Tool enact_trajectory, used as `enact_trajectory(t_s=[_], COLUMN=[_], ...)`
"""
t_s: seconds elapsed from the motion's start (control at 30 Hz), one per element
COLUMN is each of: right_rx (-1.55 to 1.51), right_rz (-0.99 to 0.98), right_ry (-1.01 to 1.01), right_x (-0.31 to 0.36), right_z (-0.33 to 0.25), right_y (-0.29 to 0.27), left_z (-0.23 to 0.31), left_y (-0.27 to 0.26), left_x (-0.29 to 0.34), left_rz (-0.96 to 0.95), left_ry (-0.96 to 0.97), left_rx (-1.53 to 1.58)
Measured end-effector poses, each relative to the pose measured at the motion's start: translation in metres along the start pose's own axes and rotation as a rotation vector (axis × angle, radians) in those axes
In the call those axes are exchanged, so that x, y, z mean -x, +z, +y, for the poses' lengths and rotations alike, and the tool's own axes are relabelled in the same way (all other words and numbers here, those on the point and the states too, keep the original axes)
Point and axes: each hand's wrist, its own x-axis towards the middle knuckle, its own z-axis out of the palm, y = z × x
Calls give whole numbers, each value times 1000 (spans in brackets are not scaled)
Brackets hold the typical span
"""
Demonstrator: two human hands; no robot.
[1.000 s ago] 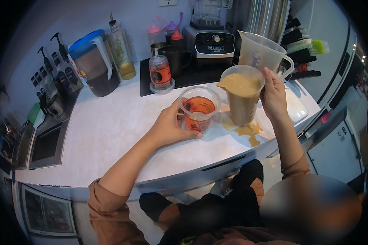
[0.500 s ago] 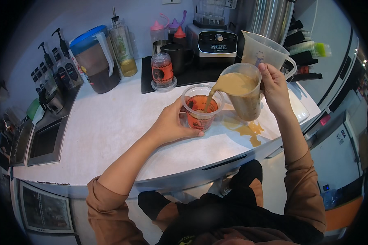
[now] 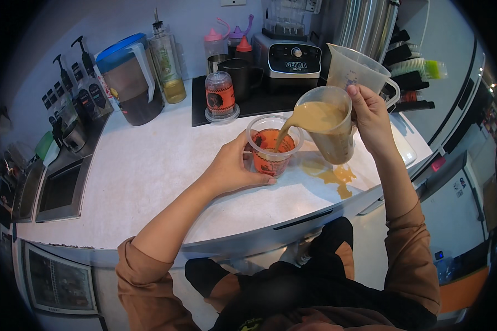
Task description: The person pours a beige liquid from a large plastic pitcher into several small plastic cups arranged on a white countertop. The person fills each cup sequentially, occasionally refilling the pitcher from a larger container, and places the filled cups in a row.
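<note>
"Along the front of the white counter (image 3: 143, 176), what are the 2 hands doing?"

"The left hand (image 3: 232, 165) is curled round a clear cup (image 3: 271, 165) with an orange printed band, its thumb low on the near side. The right hand (image 3: 373, 118) is closed at the back of a clear measuring jug (image 3: 337, 148); its thumb lies near the rim, and I can't tell how the hidden fingers sit."

"And the cup itself?"

"It appears to stand on the counter, open mouth up, just below the jug's spout. The jug is tilted left, and 1 stream of tan liquid (image 3: 323, 115) runs from it into the cup."

"So how far along is it?"

"Pouring is under way, at an early stage, I'd judge: the jug looks well filled, so much is left in it. The level inside the cup is hard to read. A tan spill (image 3: 337, 175) lies on the counter below the jug, not wiped up."

"What's beyond?"

"An upturned cup (image 3: 221, 94) with a similar band, at the front of a black mat (image 3: 199, 102). Behind the jug stands a larger clear pitcher (image 3: 359, 63). Farther back are a blender (image 3: 292, 58) and, left of it, 3 squeeze bottles (image 3: 243, 48)."
</note>
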Motion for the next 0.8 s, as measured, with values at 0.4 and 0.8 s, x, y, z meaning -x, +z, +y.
enact_trajectory(t_s=[0.4,0.8], right_rx=[4,74], right_rz=[-28,-84], right_ry=[-2,-14], right_x=[3,2], right_z=[-7,-11], right_y=[2,0], left_z=[3,1], left_y=[0,-1], left_x=[0,-1], left_rz=[1,-5], left_ry=[-9,-9], left_rx=[-13,-16])
